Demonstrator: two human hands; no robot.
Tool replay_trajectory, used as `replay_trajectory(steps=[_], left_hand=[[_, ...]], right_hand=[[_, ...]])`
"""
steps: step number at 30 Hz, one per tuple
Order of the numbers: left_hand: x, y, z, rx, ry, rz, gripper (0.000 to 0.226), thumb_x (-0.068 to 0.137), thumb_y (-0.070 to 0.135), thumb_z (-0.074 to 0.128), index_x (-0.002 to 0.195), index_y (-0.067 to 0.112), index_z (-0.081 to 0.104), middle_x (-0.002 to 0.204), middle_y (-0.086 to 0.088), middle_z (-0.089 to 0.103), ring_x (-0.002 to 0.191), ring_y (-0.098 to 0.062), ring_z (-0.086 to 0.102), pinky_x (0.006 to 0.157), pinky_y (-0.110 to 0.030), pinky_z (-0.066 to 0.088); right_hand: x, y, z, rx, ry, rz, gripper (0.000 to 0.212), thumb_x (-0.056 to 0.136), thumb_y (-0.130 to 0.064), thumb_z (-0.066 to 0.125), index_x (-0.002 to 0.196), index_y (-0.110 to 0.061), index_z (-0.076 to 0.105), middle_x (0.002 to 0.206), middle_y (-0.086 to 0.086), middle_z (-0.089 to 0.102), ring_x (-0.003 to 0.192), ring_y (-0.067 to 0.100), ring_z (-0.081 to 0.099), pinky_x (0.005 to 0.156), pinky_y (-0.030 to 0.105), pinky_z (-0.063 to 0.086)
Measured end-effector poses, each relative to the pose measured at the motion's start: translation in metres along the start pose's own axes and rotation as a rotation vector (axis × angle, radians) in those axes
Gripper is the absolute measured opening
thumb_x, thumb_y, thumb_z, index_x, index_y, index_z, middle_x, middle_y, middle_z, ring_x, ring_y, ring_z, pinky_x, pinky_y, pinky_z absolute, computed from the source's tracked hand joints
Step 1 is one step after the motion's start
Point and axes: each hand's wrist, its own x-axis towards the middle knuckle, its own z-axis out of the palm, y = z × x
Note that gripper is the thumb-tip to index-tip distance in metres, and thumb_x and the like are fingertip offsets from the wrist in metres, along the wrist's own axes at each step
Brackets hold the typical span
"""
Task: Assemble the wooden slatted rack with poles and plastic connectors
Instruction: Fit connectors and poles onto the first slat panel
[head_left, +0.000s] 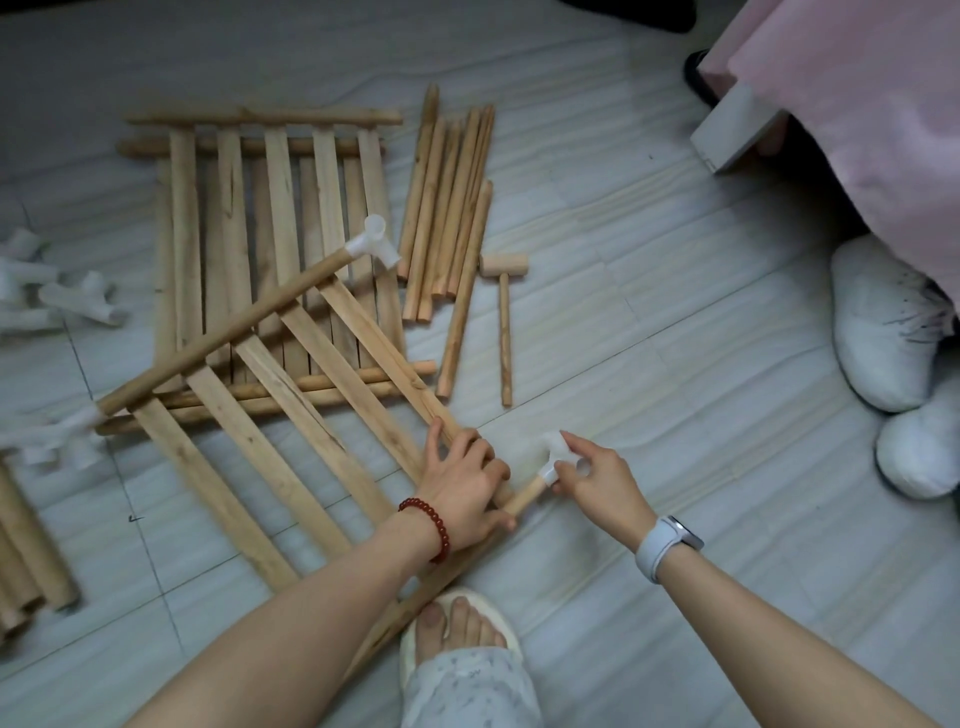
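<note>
On the pale grey plank-patterned floor (649, 364), at lower centre of the frame, the left hand (462, 488) grips the slatted panel (249, 415) at its pole end while the right hand (597, 480) pinches a white plastic connector (558, 457) seated there. Loose poles (447, 208) lie at upper centre; pink bedding (857, 104) fills the upper right.

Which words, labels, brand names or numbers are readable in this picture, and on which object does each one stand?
None can be read.
The wooden slats, poles, white plastic connectors and small mallet bear no visible print.
The wristband on the right wrist shows no legible marking.
</note>
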Motion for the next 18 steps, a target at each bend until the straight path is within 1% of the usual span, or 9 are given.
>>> replay_trajectory(steps=[2,5,7,9,10,12,14,16,18], left_hand=[[0.0,0.0,-0.001,-0.015,-0.006,-0.005,0.057,0.08,0.057,0.056,0.125,0.022,0.049,0.123,0.0,0.041,0.131,-0.018,0.015,0.1,-0.05,-0.025],[-0.002,0.001,-0.004,-0.034,-0.002,-0.013,0.057,0.08,0.056,0.057,0.125,0.022,0.048,0.123,0.0,0.041,0.132,-0.019,0.015,0.101,-0.049,-0.025],[-0.004,0.001,-0.009,-0.028,0.03,-0.005,0.059,0.079,0.058,0.057,0.125,0.023,0.047,0.122,0.002,0.042,0.132,-0.018,0.018,0.1,-0.047,-0.025],[-0.005,-0.003,-0.022,0.02,0.067,0.02,0.064,0.078,0.063,0.054,0.128,0.024,0.047,0.121,0.002,0.044,0.13,-0.018,0.022,0.1,-0.049,-0.025],[-0.006,-0.006,-0.03,0.05,0.076,0.037,0.067,0.078,0.066,0.052,0.129,0.023,0.047,0.12,0.001,0.046,0.128,-0.018,0.026,0.102,-0.051,-0.024],[-0.006,-0.014,-0.053,0.098,0.074,0.079,0.07,0.076,0.071,0.048,0.129,0.024,0.05,0.115,0.0,0.048,0.12,-0.018,0.036,0.109,-0.055,-0.013],[-0.007,-0.02,-0.079,0.107,0.073,0.113,0.066,0.076,0.072,0.047,0.123,0.026,0.055,0.108,0.0,0.047,0.109,-0.019,0.044,0.111,-0.048,0.002],[-0.012,-0.024,-0.109,0.071,0.107,0.111,0.06,0.075,0.071,0.049,0.116,0.029,0.06,0.1,0.001,0.042,0.101,-0.018,0.046,0.102,-0.038,0.015],[-0.018,-0.025,-0.138,0.031,0.174,0.101,0.056,0.075,0.068,0.053,0.112,0.027,0.062,0.098,0.002,0.038,0.098,-0.018,0.045,0.088,-0.034,0.021]], right_hand=[[0.0,-0.003,0.001,0.01,0.0,0.027,0.032,0.088,-0.011,0.052,0.12,-0.012,0.061,0.096,0.006,0.067,0.096,0.025,0.063,0.089,0.035,0.05],[0.002,-0.012,0.001,0.126,-0.027,0.078,0.021,0.088,-0.006,0.053,0.106,-0.013,0.06,0.095,0.006,0.062,0.087,0.022,0.062,0.083,0.038,0.053],[0.002,-0.019,0.003,0.311,-0.024,0.117,0.017,0.087,0.001,0.052,0.092,-0.014,0.058,0.091,0.007,0.058,0.076,0.016,0.059,0.068,0.029,0.056],[0.001,-0.031,0.002,0.419,0.018,0.091,0.022,0.087,0.003,0.052,0.085,-0.018,0.058,0.083,0.004,0.055,0.068,0.012,0.056,0.058,0.021,0.055],[0.0,-0.038,0.0,0.456,0.035,0.063,0.025,0.087,0.003,0.052,0.085,-0.021,0.059,0.08,0.002,0.055,0.066,0.01,0.056,0.058,0.021,0.055],[-0.002,-0.059,-0.006,0.488,0.076,-0.015,0.029,0.087,0.002,0.055,0.084,-0.027,0.06,0.078,-0.004,0.058,0.064,0.006,0.058,0.06,0.022,0.056],[-0.005,-0.084,-0.014,0.471,0.137,-0.127,0.031,0.087,-0.001,0.057,0.083,-0.032,0.06,0.079,-0.011,0.06,0.066,0.001,0.059,0.063,0.022,0.055],[-0.01,-0.115,-0.023,0.423,0.187,-0.251,0.024,0.087,-0.004,0.059,0.092,-0.027,0.063,0.089,-0.013,0.063,0.078,-0.002,0.059,0.072,0.021,0.053],[-0.016,-0.147,-0.034,0.389,0.223,-0.362,0.023,0.088,-0.006,0.06,0.102,-0.024,0.062,0.096,-0.014,0.062,0.085,-0.011,0.056,0.076,0.009,0.045]])
